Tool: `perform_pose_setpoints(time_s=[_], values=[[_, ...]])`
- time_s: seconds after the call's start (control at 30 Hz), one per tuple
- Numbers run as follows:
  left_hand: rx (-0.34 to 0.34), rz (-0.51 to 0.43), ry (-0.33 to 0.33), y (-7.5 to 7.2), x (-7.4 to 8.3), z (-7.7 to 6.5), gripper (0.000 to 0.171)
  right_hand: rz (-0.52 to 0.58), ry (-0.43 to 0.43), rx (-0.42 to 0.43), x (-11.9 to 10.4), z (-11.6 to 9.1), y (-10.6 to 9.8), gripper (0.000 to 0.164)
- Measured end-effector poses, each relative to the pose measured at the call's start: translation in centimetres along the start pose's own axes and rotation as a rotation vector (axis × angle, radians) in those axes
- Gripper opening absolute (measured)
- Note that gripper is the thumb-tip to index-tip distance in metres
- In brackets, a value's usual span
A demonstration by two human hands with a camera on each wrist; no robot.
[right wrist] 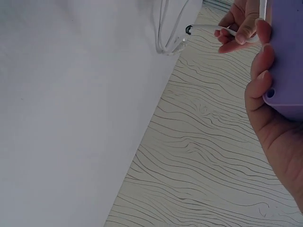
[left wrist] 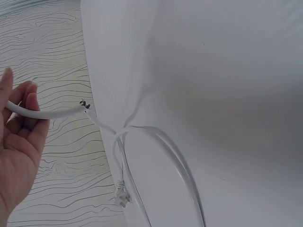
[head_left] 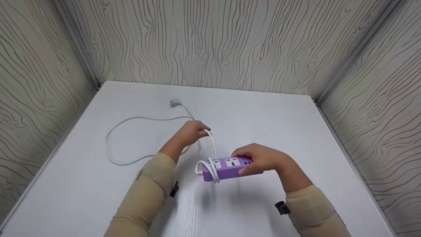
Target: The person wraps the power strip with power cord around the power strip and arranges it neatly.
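Note:
My right hand [head_left: 263, 158] grips the right end of a purple power strip [head_left: 227, 172], thumb on the near side and fingers around the far side. In the right wrist view those fingers [right wrist: 262, 71] curl over its edge. The strip is held above the table, its sockets facing up. White cord [head_left: 213, 171] is wrapped around the strip's left end. From there the cord rises to my left hand [head_left: 194, 131], which pinches it between thumb and fingers. In the left wrist view the held cord [left wrist: 42, 113] crosses the fingers of that hand.
The rest of the cord [head_left: 131, 118] lies in a wide loop on the white table [head_left: 263, 115], toward the left. Its plug [head_left: 175, 103] lies near the back. Wood-grain panels [head_left: 204, 42] stand behind and on both sides.

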State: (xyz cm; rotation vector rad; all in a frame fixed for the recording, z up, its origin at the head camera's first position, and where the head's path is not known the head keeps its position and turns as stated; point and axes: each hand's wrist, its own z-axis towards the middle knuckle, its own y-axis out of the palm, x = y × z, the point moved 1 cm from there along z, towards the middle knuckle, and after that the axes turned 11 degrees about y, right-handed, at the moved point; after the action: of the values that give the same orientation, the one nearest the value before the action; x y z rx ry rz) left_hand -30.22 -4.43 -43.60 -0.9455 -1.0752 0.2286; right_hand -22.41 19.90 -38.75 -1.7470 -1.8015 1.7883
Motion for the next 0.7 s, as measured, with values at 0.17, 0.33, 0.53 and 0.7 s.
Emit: perform_pose_setpoints(time_s=[0.17, 0.33, 0.53, 0.7], values=[[0.056, -0.022, -0.07, -0.1, 0.4, 0.0, 0.019, -0.025, 0.129, 0.054, 1.1, 0.4, 0.2, 0.031], [0.14, -0.073, -0.083, 0.2, 0.8, 0.0, 0.014, -0.06, 0.244, 0.143, 1.8, 1.0, 0.5, 0.032], [0.222, -0.156, -0.071, 0.5, 1.0, -0.2, 0.013, -0.092, 0.384, 0.251, 2.2, 1.6, 0.8, 0.035], [0.265, -0.27, -0.095, 0.8, 1.2, -0.3, 0.013, -0.117, 0.441, 0.349, 2.2, 2.1, 0.7, 0.04]])
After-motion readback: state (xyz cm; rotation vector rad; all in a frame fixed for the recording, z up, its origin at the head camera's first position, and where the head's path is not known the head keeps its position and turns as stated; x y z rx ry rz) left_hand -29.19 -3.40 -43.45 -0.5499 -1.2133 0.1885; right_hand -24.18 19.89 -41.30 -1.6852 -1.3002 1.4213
